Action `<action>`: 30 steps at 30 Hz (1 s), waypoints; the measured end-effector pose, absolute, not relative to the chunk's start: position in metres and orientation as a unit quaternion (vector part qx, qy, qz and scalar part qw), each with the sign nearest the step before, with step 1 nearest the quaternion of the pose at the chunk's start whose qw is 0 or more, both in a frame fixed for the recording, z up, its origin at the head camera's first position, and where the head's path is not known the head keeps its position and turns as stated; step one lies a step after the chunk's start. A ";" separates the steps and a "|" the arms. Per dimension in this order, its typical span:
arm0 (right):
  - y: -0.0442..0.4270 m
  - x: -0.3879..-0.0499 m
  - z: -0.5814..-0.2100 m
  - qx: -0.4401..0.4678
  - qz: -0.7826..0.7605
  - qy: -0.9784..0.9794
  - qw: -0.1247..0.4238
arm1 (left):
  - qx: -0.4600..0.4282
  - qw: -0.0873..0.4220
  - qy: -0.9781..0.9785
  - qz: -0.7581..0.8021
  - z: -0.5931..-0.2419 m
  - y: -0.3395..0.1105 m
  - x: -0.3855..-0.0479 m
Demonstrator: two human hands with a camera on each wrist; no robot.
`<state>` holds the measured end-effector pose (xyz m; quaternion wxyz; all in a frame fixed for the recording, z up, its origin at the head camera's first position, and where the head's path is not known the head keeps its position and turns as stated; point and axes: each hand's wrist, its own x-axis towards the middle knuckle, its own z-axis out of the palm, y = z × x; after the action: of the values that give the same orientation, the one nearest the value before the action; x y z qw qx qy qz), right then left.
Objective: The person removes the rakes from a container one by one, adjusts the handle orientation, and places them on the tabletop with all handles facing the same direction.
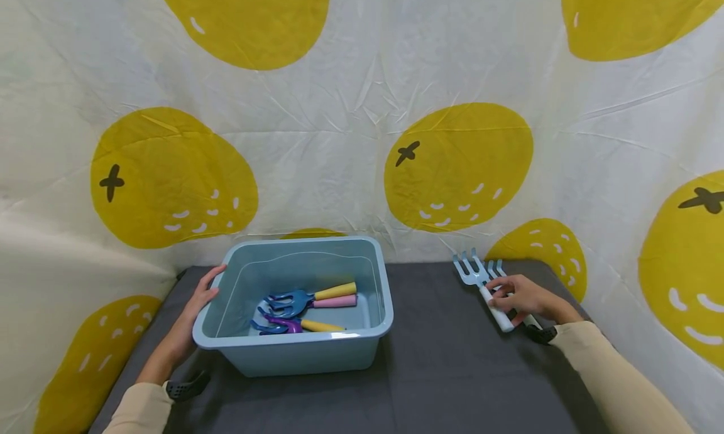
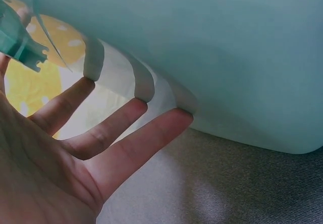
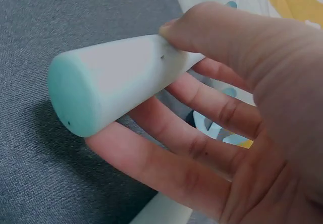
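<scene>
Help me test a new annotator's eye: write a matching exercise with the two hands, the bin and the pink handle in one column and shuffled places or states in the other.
Column one
1. Left hand
2. Right hand
3. Blue bin
4. Pink handle

Column two
A. Lying between two yellow handles
B. Resting on the dark cloth
C. Holding a white fork handle
D. Touching the side of a container

Right pairs: 1-D, 2-C, 3-B, 4-A
</scene>
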<state>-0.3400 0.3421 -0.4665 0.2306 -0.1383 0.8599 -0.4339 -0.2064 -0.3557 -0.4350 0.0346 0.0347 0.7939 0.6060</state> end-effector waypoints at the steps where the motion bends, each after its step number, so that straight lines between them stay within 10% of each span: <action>1: 0.342 -0.340 -0.469 -0.138 -0.433 0.860 0.231 | 0.035 0.034 0.794 0.606 -0.436 -0.356 -0.207; 30: 0.333 -0.329 -0.479 -0.134 -0.393 0.880 0.230 | 0.041 0.033 0.800 0.598 -0.439 -0.358 -0.208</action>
<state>-0.3290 0.3327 -0.4788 0.2298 -0.1341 0.8800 -0.3934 -0.2075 -0.3576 -0.4393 0.0334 0.0408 0.8001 0.5976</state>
